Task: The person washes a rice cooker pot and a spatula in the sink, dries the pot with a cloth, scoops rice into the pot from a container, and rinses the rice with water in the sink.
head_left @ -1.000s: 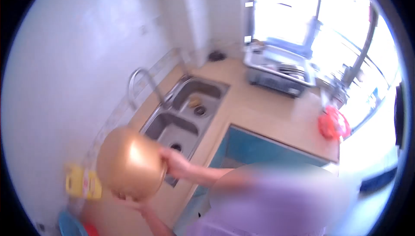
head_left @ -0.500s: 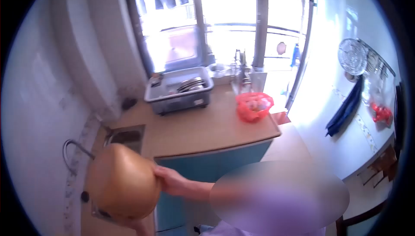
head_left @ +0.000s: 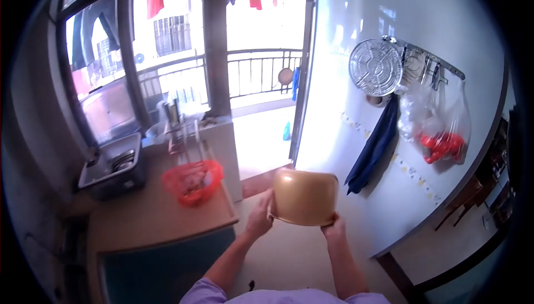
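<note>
A gold-coloured metal pot point(head_left: 305, 197), smooth on the outside and without visible handles, is held up in front of me over the floor. It looks tipped over, its rounded base up and its rim low and towards me; its inside is hidden. My left hand point(head_left: 260, 216) grips its left side near the rim. On the lower right, my right hand point(head_left: 335, 229) is closed on the rim. Some fingers of both hands are hidden by the pot.
At left, a wooden-topped counter point(head_left: 130, 223) bears a red plastic basket point(head_left: 194, 195) and a grey dish bin point(head_left: 92, 177) with dishes. A blue cloth point(head_left: 375, 148), a round metal rack point(head_left: 375, 67) and plastic bags point(head_left: 453, 117) hang on the right wall. An open doorway leads to a railed balcony.
The view has swung right, from the sink and counter towards the doorway. The pot has moved away from the sink and is now out in front of me, still in both hands.
</note>
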`<state>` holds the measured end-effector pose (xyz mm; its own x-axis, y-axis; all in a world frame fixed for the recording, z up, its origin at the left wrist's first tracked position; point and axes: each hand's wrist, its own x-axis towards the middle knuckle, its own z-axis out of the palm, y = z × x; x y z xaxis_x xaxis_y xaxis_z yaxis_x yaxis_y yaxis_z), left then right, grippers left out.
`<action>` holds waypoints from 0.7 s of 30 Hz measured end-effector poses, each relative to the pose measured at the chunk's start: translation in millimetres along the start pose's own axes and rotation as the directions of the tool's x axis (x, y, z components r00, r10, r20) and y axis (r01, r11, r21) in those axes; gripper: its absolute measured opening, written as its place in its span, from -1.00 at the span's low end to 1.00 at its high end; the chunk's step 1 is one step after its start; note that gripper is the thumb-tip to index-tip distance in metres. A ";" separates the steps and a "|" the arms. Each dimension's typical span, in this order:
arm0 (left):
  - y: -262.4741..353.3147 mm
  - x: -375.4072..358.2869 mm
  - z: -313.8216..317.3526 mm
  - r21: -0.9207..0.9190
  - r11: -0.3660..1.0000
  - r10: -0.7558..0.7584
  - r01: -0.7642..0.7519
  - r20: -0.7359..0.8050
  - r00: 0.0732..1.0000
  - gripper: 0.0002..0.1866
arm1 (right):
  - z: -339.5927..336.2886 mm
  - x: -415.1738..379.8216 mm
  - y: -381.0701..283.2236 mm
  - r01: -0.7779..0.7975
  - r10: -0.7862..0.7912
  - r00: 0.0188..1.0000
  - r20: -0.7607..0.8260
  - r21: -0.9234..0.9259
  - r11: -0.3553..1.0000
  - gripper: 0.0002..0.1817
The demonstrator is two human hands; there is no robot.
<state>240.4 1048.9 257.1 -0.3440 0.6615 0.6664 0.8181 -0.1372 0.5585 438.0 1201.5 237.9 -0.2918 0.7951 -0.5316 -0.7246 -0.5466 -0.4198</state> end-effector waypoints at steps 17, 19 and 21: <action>-201.6 331.3 242.3 -0.796 -0.567 -0.419 0.211 0.500 0.758 -0.50 | 163.2 359.2 -51.8 -0.194 0.196 0.897 0.396 -0.047 0.980 -0.75; -210.4 385.8 205.8 -0.774 -0.599 -0.471 0.204 0.547 0.692 -0.50 | 221.1 376.3 -61.8 0.001 0.383 0.838 0.389 -0.703 0.711 -0.68; -229.3 454.8 184.1 -0.947 -0.241 -0.760 0.215 0.321 0.565 -0.51 | 237.6 438.6 -80.7 0.395 0.262 0.878 0.400 -0.916 0.076 -0.59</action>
<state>-18.7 1516.9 341.1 -0.6679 0.7148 -0.2071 -0.7071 -0.5226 0.4763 220.1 1656.8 213.4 -0.6961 0.6601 -0.2823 0.4017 0.0321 -0.9152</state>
